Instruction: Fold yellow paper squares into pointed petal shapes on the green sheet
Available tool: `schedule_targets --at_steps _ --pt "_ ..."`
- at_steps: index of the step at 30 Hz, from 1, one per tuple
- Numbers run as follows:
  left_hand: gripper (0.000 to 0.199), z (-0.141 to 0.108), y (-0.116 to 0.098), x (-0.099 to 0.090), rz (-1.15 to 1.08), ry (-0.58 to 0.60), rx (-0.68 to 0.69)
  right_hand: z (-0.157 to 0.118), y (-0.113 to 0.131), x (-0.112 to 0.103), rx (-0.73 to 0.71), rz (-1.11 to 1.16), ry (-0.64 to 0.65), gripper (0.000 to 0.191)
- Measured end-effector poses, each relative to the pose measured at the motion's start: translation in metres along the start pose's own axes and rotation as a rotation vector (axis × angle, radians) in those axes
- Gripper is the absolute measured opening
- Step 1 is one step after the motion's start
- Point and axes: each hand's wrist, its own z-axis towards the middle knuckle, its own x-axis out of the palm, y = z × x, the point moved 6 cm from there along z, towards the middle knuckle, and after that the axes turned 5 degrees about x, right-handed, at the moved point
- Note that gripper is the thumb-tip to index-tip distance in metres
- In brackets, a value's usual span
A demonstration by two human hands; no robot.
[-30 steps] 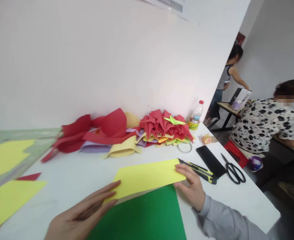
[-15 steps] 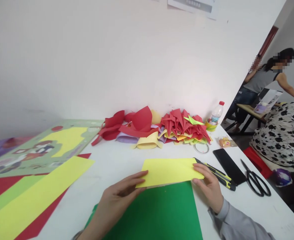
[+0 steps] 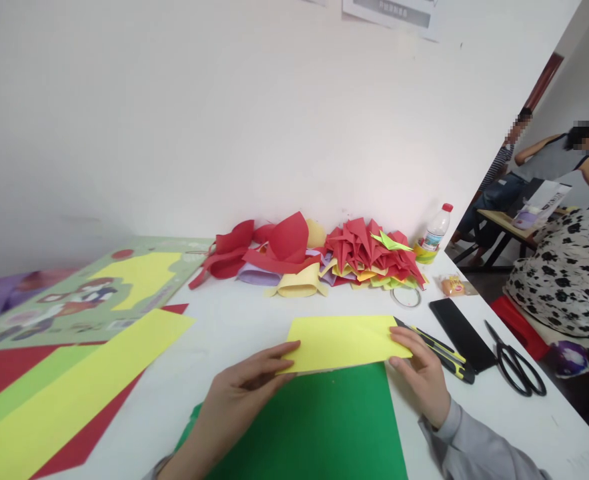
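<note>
Both hands grip a yellow sheet of paper (image 3: 344, 343), which looks folded over and lies in front of me. My left hand (image 3: 247, 393) pinches its left edge between thumb and fingers. At the right edge my right hand (image 3: 421, 370) is closed in the same way, thumb below and fingers on top. Under the yellow paper is a large green sheet (image 3: 319, 427), partly covered by the left hand and forearm. A yellow and black utility knife (image 3: 447, 353) lies just beyond the right hand.
Scissors (image 3: 517, 363), a black flat case (image 3: 461, 333) and a tape roll (image 3: 406, 297) lie at right. Red folded paper shapes (image 3: 359, 247) are heaped by the wall near a bottle (image 3: 435, 230). Long yellow strips (image 3: 84, 393) and a green board (image 3: 144, 247) occupy the left. People are behind.
The hands and yellow paper keep almost the same pose. The whole view has shifted slightly. In the background, a person in grey has leaned further right and another person shows more.
</note>
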Motion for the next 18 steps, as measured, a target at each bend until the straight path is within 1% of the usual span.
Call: schedule_targets --at_steps 4,8,12,15,17,18 --pt "0.024 0.0 -0.003 -0.003 0.009 -0.024 -0.016 0.0 0.004 0.001 -0.059 -0.009 0.008 0.034" --pt "0.021 0.0 -0.006 -0.005 0.016 -0.043 -0.02 -0.002 0.007 0.001 -0.114 -0.034 0.002 0.021" --pt "0.02 0.002 -0.007 -0.007 -0.012 -0.057 -0.033 -0.002 0.011 -0.002 -0.141 -0.038 -0.012 0.023" --pt "0.025 0.003 -0.006 -0.007 -0.05 -0.041 -0.048 0.0 0.016 -0.004 -0.116 -0.019 -0.026 0.018" --pt "0.031 0.002 -0.005 -0.005 -0.053 -0.006 -0.073 0.001 0.017 -0.005 -0.056 0.011 -0.041 0.014" --pt "0.033 0.002 -0.004 -0.003 -0.037 0.01 -0.091 0.002 0.016 -0.005 -0.007 0.028 -0.045 0.015"
